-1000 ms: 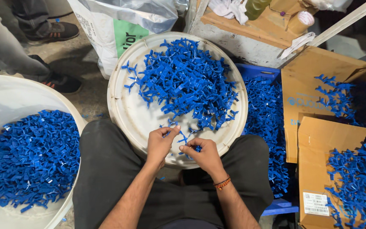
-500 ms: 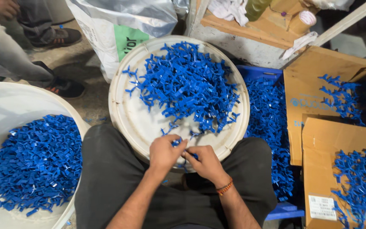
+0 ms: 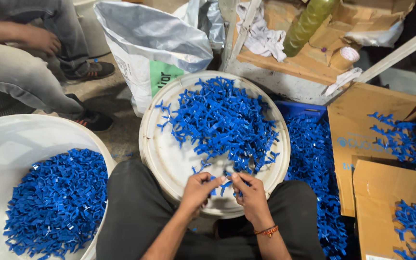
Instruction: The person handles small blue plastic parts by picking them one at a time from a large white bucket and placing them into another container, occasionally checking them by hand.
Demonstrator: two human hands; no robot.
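A seated person bends both forearms inward over a round white lid (image 3: 169, 159) balanced on the knees, the hands meeting at its near rim. The left hand (image 3: 197, 191) curls its fingers shut around a small blue plastic piece (image 3: 216, 185), thumb pressed on top; the right hand (image 3: 251, 195), a beaded bracelet (image 3: 266, 231) on its wrist, pinches the same piece from the other side with fingertips closed on it. The piece sits between the two hands, just above the lid's near edge. Farther up the lid lies a loose heap of blue plastic parts (image 3: 222, 123), thin, branched and glossy, with spiky arms sticking out. Left of the lid, a smooth white tub (image 3: 6, 149) holds a mound of smaller, blockier blue bits (image 3: 56, 197). Beyond the lid stands a crinkled silver sack (image 3: 155, 43). Right of the lid, flat brown cardboard boxes (image 3: 362, 125) hold more branched parts. Another person's knee and dark shoes show far left of the lid.
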